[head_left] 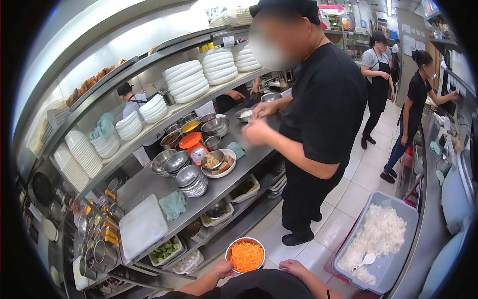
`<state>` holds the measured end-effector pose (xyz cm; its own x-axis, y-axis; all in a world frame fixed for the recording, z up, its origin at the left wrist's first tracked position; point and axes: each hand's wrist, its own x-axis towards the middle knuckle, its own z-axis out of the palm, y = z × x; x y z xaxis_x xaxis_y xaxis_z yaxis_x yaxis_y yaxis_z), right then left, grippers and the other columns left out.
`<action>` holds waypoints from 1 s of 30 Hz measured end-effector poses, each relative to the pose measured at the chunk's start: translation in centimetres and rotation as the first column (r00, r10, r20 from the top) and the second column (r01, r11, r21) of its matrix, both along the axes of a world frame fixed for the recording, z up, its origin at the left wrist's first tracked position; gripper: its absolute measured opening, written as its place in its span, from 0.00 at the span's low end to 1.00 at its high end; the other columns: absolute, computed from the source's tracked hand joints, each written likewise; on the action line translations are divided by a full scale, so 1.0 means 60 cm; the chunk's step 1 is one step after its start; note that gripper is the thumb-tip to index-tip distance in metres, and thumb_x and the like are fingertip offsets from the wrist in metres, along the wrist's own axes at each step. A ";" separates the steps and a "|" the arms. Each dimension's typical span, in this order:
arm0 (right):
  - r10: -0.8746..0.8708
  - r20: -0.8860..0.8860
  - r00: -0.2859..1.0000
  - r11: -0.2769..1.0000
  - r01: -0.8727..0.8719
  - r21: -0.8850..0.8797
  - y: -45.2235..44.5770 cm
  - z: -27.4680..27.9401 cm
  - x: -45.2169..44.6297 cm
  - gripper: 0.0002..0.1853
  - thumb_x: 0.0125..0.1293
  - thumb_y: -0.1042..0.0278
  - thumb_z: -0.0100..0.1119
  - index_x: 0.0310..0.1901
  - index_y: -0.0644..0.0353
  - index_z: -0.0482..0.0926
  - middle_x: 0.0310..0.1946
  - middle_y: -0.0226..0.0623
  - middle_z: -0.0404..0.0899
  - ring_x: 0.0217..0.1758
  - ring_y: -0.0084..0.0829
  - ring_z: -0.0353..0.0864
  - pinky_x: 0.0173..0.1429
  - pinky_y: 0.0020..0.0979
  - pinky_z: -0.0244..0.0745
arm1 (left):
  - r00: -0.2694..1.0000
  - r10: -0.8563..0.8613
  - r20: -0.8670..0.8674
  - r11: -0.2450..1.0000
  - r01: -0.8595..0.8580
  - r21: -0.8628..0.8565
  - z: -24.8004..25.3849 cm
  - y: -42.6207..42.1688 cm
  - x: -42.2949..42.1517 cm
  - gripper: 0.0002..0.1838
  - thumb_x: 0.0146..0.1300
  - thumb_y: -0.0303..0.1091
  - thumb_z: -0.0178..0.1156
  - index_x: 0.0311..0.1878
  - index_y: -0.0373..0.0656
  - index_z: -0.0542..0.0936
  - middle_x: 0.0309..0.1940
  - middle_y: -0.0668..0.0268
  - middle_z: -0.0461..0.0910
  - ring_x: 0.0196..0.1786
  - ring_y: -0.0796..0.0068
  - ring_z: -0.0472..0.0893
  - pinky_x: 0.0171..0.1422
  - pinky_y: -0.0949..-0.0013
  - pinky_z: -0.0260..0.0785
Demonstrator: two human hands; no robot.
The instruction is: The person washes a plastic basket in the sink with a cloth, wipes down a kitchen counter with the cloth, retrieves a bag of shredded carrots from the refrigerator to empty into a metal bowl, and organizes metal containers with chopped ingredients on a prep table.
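Observation:
My left hand [224, 269] grips the rim of a round metal bowl [228, 257] at the bottom of the view, close to my body. Shredded carrot [246, 255] fills the bowl. To the right of the bowl, apart from it, my right hand [295, 269] hangs with loosely bent fingers and holds nothing that I can see. Just ahead of me stands a co-worker in black [326, 109], with both hands raised together over the steel counter [211, 192]. What those hands hold is blurred.
At right, a grey tub [416, 212] of white rice holds a white scoop [367, 259]. On the counter are a white cutting board [144, 226], stacked metal bowls [191, 179] and an orange scale [191, 142]. Plates [184, 79] line the shelf above. Other people stand further back.

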<state>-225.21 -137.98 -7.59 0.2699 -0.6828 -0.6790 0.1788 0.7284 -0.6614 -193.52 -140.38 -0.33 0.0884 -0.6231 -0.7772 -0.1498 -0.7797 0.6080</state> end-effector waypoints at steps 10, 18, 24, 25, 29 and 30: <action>0.086 -0.107 0.991 0.994 -0.093 -0.059 0.007 0.016 0.018 0.22 0.60 0.50 0.69 0.43 0.62 0.79 0.33 0.31 0.80 0.34 0.20 0.77 0.42 0.23 0.75 | 0.973 -0.198 0.116 0.977 0.186 0.107 0.007 0.008 -0.034 0.18 0.62 0.25 0.50 0.56 0.44 0.75 0.30 0.59 0.82 0.23 0.72 0.81 0.23 0.72 0.73; 0.273 -0.304 0.913 0.933 -0.328 -0.146 0.020 -0.068 0.004 0.21 0.60 0.46 0.69 0.37 0.59 0.82 0.29 0.28 0.81 0.33 0.19 0.77 0.40 0.24 0.75 | 0.799 -0.509 0.321 0.820 0.563 -0.102 -0.188 0.030 0.003 0.27 0.52 0.42 0.60 0.57 0.43 0.78 0.43 0.53 0.84 0.46 0.61 0.83 0.51 0.61 0.74; 0.231 -0.466 0.854 0.961 -0.274 -0.026 0.057 -0.040 0.021 0.15 0.60 0.56 0.71 0.27 0.57 0.79 0.20 0.28 0.77 0.23 0.20 0.73 0.28 0.27 0.71 | 0.755 -0.609 0.243 0.766 0.639 -0.070 -0.142 0.035 -0.014 0.26 0.50 0.40 0.61 0.56 0.47 0.79 0.44 0.53 0.84 0.47 0.60 0.83 0.52 0.59 0.73; 0.201 -0.360 0.911 0.967 -0.242 -0.074 0.063 -0.091 0.017 0.17 0.60 0.56 0.71 0.24 0.57 0.77 0.18 0.27 0.75 0.21 0.20 0.70 0.26 0.28 0.69 | 0.725 -0.651 0.225 0.724 0.682 -0.101 -0.167 0.035 -0.002 0.29 0.50 0.40 0.61 0.59 0.48 0.77 0.45 0.52 0.83 0.47 0.57 0.83 0.52 0.58 0.74; 0.251 -0.400 0.881 0.955 -0.293 -0.047 0.077 -0.069 0.049 0.20 0.60 0.56 0.70 0.21 0.56 0.71 0.17 0.27 0.72 0.20 0.19 0.66 0.24 0.29 0.65 | 0.711 -0.656 0.254 0.712 0.694 -0.106 -0.192 0.049 0.030 0.35 0.50 0.42 0.60 0.65 0.49 0.70 0.50 0.47 0.81 0.52 0.51 0.80 0.56 0.57 0.73; 0.261 -0.408 0.875 0.950 -0.309 -0.055 0.081 -0.069 0.060 0.20 0.60 0.56 0.70 0.21 0.56 0.71 0.17 0.27 0.72 0.20 0.19 0.66 0.25 0.29 0.64 | 0.719 -0.645 0.258 0.718 0.686 -0.118 -0.201 0.057 0.043 0.35 0.50 0.42 0.60 0.65 0.49 0.70 0.51 0.47 0.80 0.53 0.51 0.80 0.57 0.57 0.72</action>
<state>-221.59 -133.14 -11.71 0.1937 -0.6963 -0.6911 -0.3150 0.6230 -0.7160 -190.93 -136.98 -12.38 -0.2793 -0.7076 -0.6491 -0.7091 -0.3038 0.6363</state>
